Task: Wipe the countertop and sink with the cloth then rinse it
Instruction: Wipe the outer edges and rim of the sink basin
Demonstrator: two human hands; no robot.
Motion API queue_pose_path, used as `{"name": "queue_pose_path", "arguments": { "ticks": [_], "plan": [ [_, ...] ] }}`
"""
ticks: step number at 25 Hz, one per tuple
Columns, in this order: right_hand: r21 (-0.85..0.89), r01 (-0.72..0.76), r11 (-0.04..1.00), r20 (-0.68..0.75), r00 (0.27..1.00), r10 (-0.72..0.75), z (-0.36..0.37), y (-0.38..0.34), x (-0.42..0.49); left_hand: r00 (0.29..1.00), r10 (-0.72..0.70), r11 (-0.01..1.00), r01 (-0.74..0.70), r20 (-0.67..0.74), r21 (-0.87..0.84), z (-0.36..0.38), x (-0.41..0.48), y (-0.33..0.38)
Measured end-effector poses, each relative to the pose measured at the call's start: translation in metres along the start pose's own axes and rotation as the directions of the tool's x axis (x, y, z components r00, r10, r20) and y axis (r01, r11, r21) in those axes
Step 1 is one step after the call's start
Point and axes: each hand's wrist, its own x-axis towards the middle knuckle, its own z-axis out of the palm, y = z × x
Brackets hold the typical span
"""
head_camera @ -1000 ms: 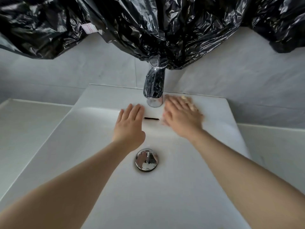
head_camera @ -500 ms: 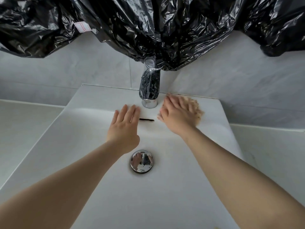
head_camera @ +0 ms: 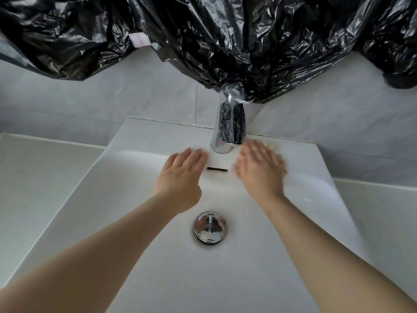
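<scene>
My right hand [head_camera: 257,170] lies flat on the back ledge of the white sink [head_camera: 135,199], just right of the chrome faucet [head_camera: 230,127], and is blurred by motion. It presses on a beige cloth [head_camera: 282,164], which shows only as a faint blurred fringe past the fingers. My left hand [head_camera: 180,177] rests flat with its fingers together on the sink's back wall, left of the dark overflow slot [head_camera: 217,169]. It holds nothing.
A chrome drain plug [head_camera: 209,227] sits in the basin between my forearms. Pale countertop runs left [head_camera: 33,177] and right [head_camera: 383,211] of the sink. Crumpled black plastic [head_camera: 203,41] hangs over the wall and touches the faucet top.
My right hand has slid a little toward the faucet over the cloth and is now motion-blurred, so less cloth shows. The left hand stays beside the overflow slot.
</scene>
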Motion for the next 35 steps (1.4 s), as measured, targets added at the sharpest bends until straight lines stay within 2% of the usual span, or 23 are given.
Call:
{"name": "queue_pose_path", "arguments": {
  "ticks": [2, 3, 4, 6, 8, 11, 13, 14, 16, 18, 21, 23, 25, 27, 29, 30, 32, 33, 35],
  "plan": [
    [-0.039, -0.14, 0.989, -0.153, 0.979, 0.132, 0.0, 0.017, -0.005, 0.998, 0.051, 0.999, -0.051, -0.027, -0.006, 0.0, -0.002, -0.006],
    [-0.042, -0.123, 0.991, -0.195, 0.974, 0.113, 0.003, 0.008, -0.009, 0.996, 0.072, 0.997, -0.073, -0.045, -0.013, -0.001, -0.003, -0.011],
    [-0.057, -0.042, 0.997, -0.187, 0.982, 0.031, 0.01, -0.009, -0.016, 0.995, 0.065, 0.997, -0.067, -0.073, -0.033, -0.002, -0.002, -0.019],
    [-0.057, 0.129, 0.99, -0.177, 0.975, -0.137, 0.02, -0.045, -0.029, 0.987, -0.054, 0.993, 0.037, -0.154, -0.109, -0.005, -0.003, -0.038],
    [-0.056, 0.172, 0.984, -0.159, 0.971, -0.179, 0.017, -0.053, -0.028, 0.97, -0.134, 0.982, 0.104, -0.201, -0.155, -0.002, -0.007, -0.055],
    [-0.054, 0.26, 0.964, -0.225, 0.937, -0.266, 0.018, -0.05, -0.03, 0.972, -0.099, 0.985, 0.065, -0.214, -0.161, 0.008, -0.008, -0.061],
    [-0.03, 0.36, 0.932, -0.158, 0.919, -0.36, 0.025, -0.069, -0.026, 0.964, -0.109, 0.98, 0.064, -0.241, -0.187, 0.012, -0.007, -0.059],
    [0.004, 0.355, 0.935, -0.107, 0.93, -0.352, 0.028, -0.085, -0.016, 0.959, -0.118, 0.976, 0.065, -0.257, -0.207, 0.013, -0.007, -0.061],
    [0.114, 0.215, 0.97, 0.032, 0.975, -0.219, 0.028, -0.116, 0.016, 0.952, -0.131, 0.967, 0.061, -0.276, -0.247, 0.014, -0.009, -0.07],
    [0.082, 0.1, 0.992, 0.203, 0.972, -0.115, 0.025, -0.134, 0.052, 0.952, -0.105, 0.966, 0.03, -0.287, -0.256, 0.014, -0.01, -0.078],
    [0.033, 0.075, 0.997, 0.251, 0.965, -0.081, 0.027, -0.139, 0.06, 0.951, -0.143, 0.947, 0.051, -0.275, -0.317, 0.011, -0.007, -0.077],
    [0.052, 0.181, 0.982, 0.192, 0.963, -0.188, 0.021, -0.122, 0.034, 0.947, -0.169, 0.931, 0.062, -0.274, -0.361, 0.012, -0.007, -0.076],
    [-0.023, 0.262, 0.965, 0.029, 0.965, -0.261, 0.023, -0.098, 0.004, 0.942, -0.184, 0.921, 0.065, -0.28, -0.384, 0.013, -0.008, -0.074],
    [-0.015, 0.181, 0.983, -0.112, 0.977, -0.182, 0.033, -0.099, -0.002, 0.937, -0.21, 0.916, 0.089, -0.278, -0.392, 0.013, -0.007, -0.071],
    [0.125, 0.018, 0.992, -0.088, 0.996, -0.007, 0.037, -0.132, 0.006, 0.937, -0.211, 0.912, 0.085, -0.28, -0.402, 0.01, -0.008, -0.069],
    [0.132, 0.033, 0.991, -0.091, 0.996, -0.021, 0.039, -0.146, 0.009, 0.937, -0.197, 0.909, 0.064, -0.287, -0.412, 0.009, -0.007, -0.07],
    [0.043, 0.248, 0.968, -0.117, 0.963, -0.242, 0.044, -0.136, 0.008, 0.946, -0.17, 0.912, 0.045, -0.275, -0.409, 0.008, -0.009, -0.075],
    [-0.016, 0.361, 0.933, -0.11, 0.926, -0.36, 0.044, -0.115, 0.006, 0.95, -0.16, 0.92, 0.045, -0.269, -0.388, 0.01, -0.011, -0.077],
    [-0.137, 0.462, 0.876, -0.076, 0.877, -0.475, 0.033, -0.063, -0.004, 0.946, -0.152, 0.938, 0.046, -0.287, -0.343, 0.014, -0.013, -0.074]
  ]
}}
